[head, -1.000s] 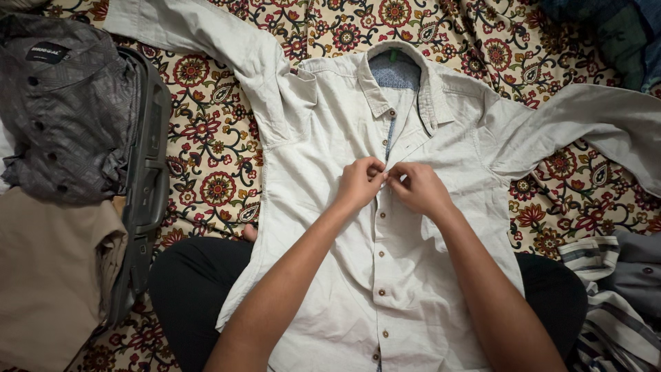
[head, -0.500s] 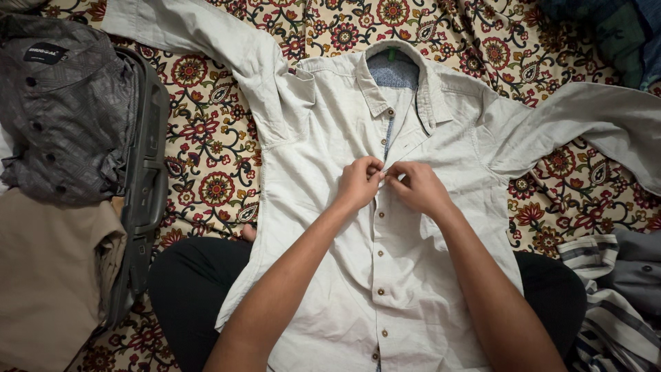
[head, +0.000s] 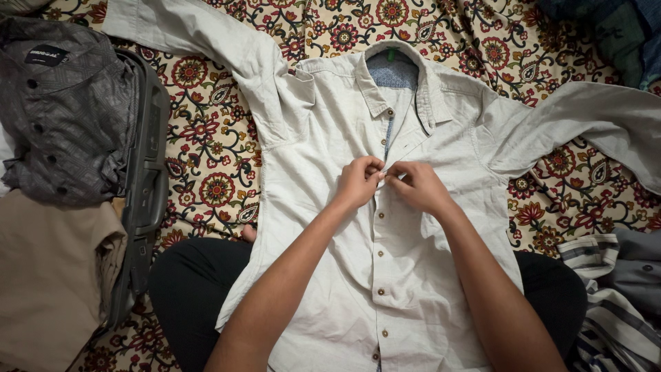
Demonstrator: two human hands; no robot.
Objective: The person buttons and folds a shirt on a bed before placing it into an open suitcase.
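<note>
A pale grey shirt lies face up and spread flat on a floral bedspread, its hem draped over the person's black-clad legs and both sleeves flung out to the sides. The left hand and right hand meet on the shirt's placket at chest height, fingertips touching — each grip is narrow, pinched on the fabric edge around a button that the fingers hide. Below the hands five brown buttons show fastened down the front; one more sits at the open collar. To the left an open dark suitcase holds a dark grey patterned shirt and a tan garment. At the right edge lie a striped garment and a grey one — both well apart from the hands. Nothing lies over the placket.
</note>
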